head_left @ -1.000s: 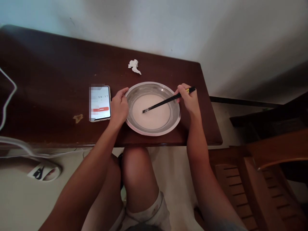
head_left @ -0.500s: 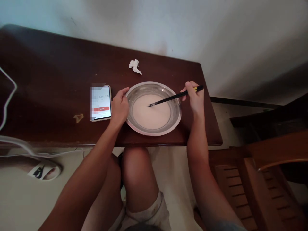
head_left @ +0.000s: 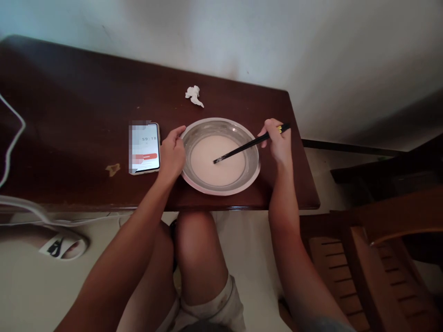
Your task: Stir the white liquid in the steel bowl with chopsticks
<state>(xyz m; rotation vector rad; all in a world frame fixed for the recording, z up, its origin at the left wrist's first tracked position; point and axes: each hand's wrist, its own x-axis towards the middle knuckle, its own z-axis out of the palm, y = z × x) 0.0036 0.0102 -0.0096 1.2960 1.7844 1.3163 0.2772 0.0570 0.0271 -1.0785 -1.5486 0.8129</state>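
Note:
A round metal bowl of pale, milky liquid sits near the front edge of the dark wooden table. My left hand grips the bowl's left rim, fingers curled over it. My right hand is closed on a pair of black chopsticks with yellow bands at the top. Their tips dip into the liquid near the bowl's middle.
A phone with a lit timer screen lies just left of the bowl. A crumpled white tissue lies behind it, a small scrap to the left. White cables run at the far left. A wooden chair stands to the right.
The chopstick tips circled in the liquid, going right and back, then forward again toward me. My right hand shifted slightly with them. The left hand and bowl stayed put.

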